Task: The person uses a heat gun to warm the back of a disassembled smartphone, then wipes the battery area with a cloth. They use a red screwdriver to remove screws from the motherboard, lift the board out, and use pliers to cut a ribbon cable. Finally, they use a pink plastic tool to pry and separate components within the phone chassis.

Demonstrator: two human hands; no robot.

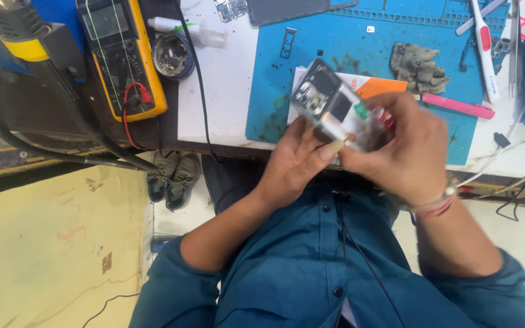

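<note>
Blue mat (347, 48): it covers the middle of the white counter (220, 79) ahead of you, stained in places.
Opened phone (335, 106): you hold it tilted above the counter's near edge, inner parts facing up, just over the mat.
Left hand (299, 158): your fingers wrap the phone from below, thumb pressed on its lower edge.
Right hand (405, 149): it closes over the phone's right end, fingertips pinching there; blur hides the exact grip.
Grey rag (417, 67): crumpled on the mat, beyond your right hand.
Pink tool (457, 106): flat on the mat, just right of your hands.
Yellow multimeter (123, 54): on the counter's left part, red lead plugged in.
Round tin (173, 56): beside the multimeter.
</note>
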